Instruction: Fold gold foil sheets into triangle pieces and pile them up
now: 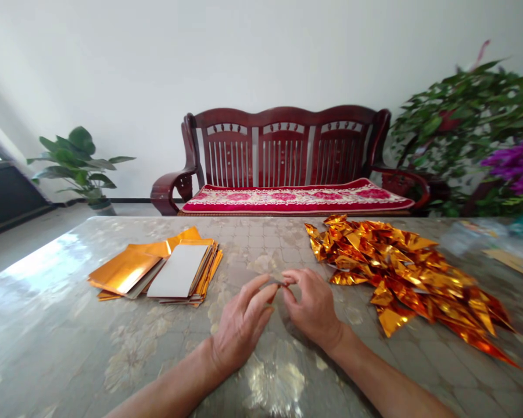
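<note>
My left hand (pixel 246 316) and my right hand (pixel 311 305) meet over the middle of the table, fingertips nearly touching. Both are closed in a pinch around something thin and dark-edged, mostly hidden by the fingers; its kind does not show. To the left lies a stack of foil paper sheets (pixel 131 267), some gold side up, with a pale grey-white back (pixel 176 270) uppermost on the nearer pile. Right of my hands spreads a heap of folded gold foil pieces (pixel 387 267), pointed and shiny, apart from my right hand.
The table (pixel 157 366) has a glossy, flower-patterned cover. Clear plastic (pixel 470 237) and tan card strips (pixel 508 262) lie at its right end. Behind stands a dark red wooden bench (pixel 283 154) with a red patterned cushion (pixel 296 197). Potted plants (pixel 81 159) flank it.
</note>
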`<state>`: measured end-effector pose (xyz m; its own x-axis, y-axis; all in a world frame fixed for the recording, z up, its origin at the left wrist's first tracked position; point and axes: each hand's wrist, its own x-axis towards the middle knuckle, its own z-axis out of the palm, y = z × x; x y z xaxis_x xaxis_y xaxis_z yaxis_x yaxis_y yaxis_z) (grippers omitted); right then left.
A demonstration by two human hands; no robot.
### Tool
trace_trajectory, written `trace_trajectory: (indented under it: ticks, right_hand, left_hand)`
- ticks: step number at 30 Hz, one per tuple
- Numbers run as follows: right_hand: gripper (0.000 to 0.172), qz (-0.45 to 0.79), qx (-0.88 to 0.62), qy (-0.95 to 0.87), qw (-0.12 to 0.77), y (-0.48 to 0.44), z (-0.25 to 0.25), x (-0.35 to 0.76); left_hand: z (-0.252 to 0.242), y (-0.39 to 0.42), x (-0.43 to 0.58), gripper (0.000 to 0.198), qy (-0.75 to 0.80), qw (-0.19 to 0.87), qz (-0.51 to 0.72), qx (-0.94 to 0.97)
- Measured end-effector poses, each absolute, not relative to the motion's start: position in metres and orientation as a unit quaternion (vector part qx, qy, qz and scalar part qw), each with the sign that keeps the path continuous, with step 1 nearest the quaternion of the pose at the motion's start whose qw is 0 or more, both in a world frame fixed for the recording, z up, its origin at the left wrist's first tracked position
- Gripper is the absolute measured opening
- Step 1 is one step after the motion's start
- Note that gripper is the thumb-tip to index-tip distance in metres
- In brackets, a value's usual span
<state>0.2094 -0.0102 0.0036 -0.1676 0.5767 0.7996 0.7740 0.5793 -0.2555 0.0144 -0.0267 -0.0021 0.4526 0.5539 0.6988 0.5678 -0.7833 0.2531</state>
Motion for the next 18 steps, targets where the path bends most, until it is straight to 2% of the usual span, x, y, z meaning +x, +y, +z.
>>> trace_trajectory:
  ticks: [4, 8, 10, 14, 18]
  right_hand:
    - [0.022, -0.172, -0.382, -0.783, 0.459, -0.022, 0.014, 0.204]
    - [0.022, -0.188, -0.344, -0.797, 0.459, -0.028, 0.018, 0.200]
    - [0.021, -0.163, -0.334, -0.806, 0.461, -0.028, 0.017, 0.200]
    - [0.021, -0.106, -0.359, -0.816, 0.439, -0.021, 0.013, 0.206]
    - [0.008, -0.125, -0.375, -0.826, 0.401, -0.014, 0.009, 0.215]
  left_hand:
    - [0.001, -0.023, 0.012, 0.048, -0.340, 0.009, -0.402, -0.850]
    - [0.004, -0.018, 0.011, 0.021, -0.343, -0.011, -0.418, -0.841]
    - [0.003, -0.015, 0.010, 0.014, -0.332, -0.045, -0.462, -0.821]
    - [-0.003, -0.007, 0.008, 0.013, -0.327, -0.135, -0.543, -0.762]
    - [-0.011, 0.002, 0.005, 0.010, -0.335, -0.209, -0.532, -0.749]
